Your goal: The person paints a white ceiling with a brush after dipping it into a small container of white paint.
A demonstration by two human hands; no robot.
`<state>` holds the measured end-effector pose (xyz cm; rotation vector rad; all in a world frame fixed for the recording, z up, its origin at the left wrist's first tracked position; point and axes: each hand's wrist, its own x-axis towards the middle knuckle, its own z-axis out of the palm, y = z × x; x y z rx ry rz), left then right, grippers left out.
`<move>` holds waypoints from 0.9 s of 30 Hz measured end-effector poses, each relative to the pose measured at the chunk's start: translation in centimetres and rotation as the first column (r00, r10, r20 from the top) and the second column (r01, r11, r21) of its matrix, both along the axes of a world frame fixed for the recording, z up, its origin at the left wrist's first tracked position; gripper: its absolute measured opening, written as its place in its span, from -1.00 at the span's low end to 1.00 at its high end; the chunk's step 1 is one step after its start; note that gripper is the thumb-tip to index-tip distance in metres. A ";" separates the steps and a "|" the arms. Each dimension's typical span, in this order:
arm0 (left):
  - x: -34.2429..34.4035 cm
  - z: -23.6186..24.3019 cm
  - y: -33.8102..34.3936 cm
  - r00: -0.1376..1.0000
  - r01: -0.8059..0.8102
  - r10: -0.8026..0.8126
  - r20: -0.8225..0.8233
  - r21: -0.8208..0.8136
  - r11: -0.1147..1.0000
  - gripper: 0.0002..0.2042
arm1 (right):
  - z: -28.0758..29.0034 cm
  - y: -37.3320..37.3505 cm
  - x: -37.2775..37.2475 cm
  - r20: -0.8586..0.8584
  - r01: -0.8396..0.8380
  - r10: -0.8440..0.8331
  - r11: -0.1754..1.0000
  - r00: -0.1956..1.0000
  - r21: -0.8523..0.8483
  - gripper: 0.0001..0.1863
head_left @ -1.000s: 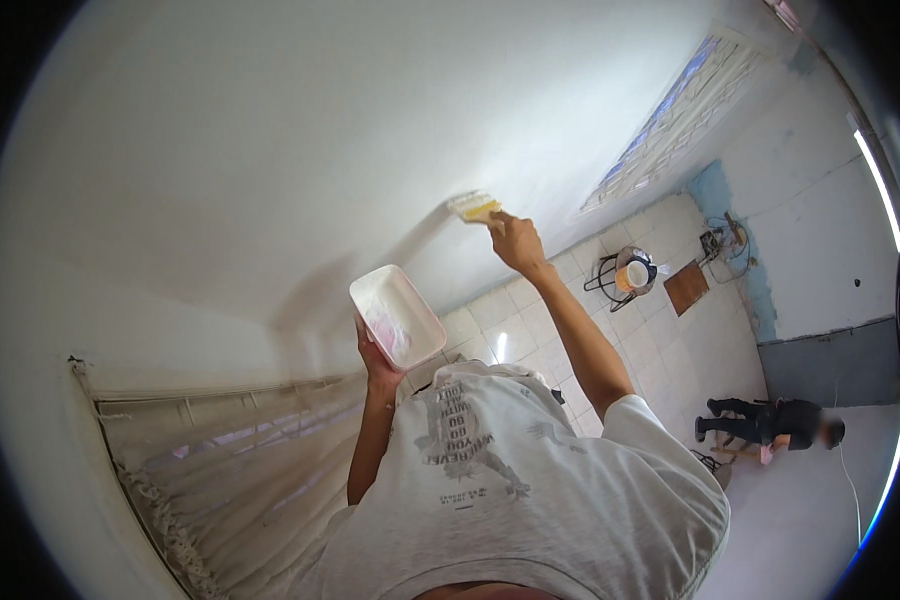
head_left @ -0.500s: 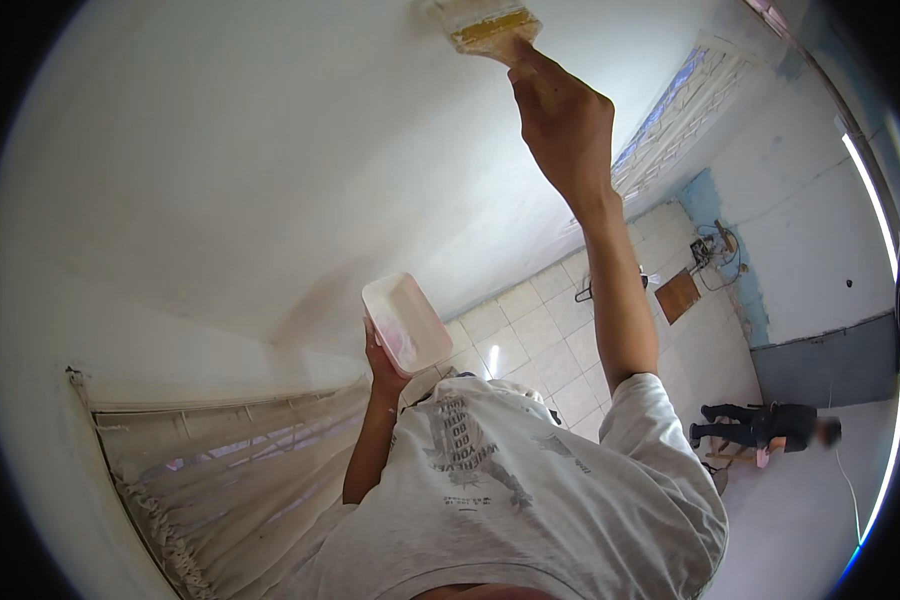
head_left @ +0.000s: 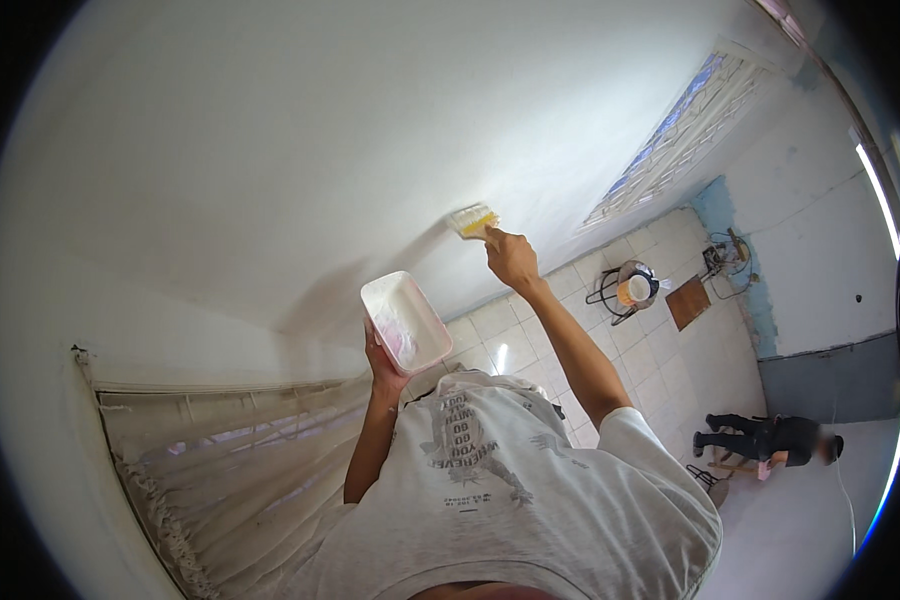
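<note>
My right hand (head_left: 513, 258) grips a wide paintbrush (head_left: 474, 222) with pale bristles and a yellow band, held at or close to the white wall (head_left: 270, 150); whether the bristles touch it I cannot tell. Down and to the left, my left hand (head_left: 380, 355) holds a rectangular pale plastic container (head_left: 406, 319) by its side, with white and pinkish residue inside. Shadows fall on the wall beside the brush and container.
A barred window (head_left: 660, 135) is right of the brush, a curtain (head_left: 210, 480) at lower left. On the tiled floor (head_left: 570, 330) stand a stool (head_left: 603, 295) with a bucket (head_left: 632, 291), a brown board (head_left: 687, 302) and tangled equipment (head_left: 727, 262). A person in dark clothes (head_left: 770, 440) is at lower right.
Half a second ago my right hand and brush were raised much higher and looked nearer the camera; they have come back down. The container has barely moved.
</note>
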<state>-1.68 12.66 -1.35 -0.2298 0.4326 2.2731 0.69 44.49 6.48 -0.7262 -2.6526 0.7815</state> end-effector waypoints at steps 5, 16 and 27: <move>-0.2 1.0 0.2 1.000 -0.007 0.007 -0.003 0.042 0.999 -0.28 | 9.3 1.2 -0.9 -0.256 -0.074 0.095 0.993 0.962 0.091 -0.61; -0.5 -0.4 2.0 0.994 0.078 -0.074 -0.078 0.049 0.996 -0.22 | 31.2 0.2 -1.6 -0.671 0.013 0.246 0.934 0.700 0.356 -0.64; 0.1 0.8 0.7 0.999 0.006 -0.008 0.034 0.053 0.999 -0.27 | 10.7 -0.7 -1.8 -0.398 0.015 0.078 0.974 0.914 0.226 -0.59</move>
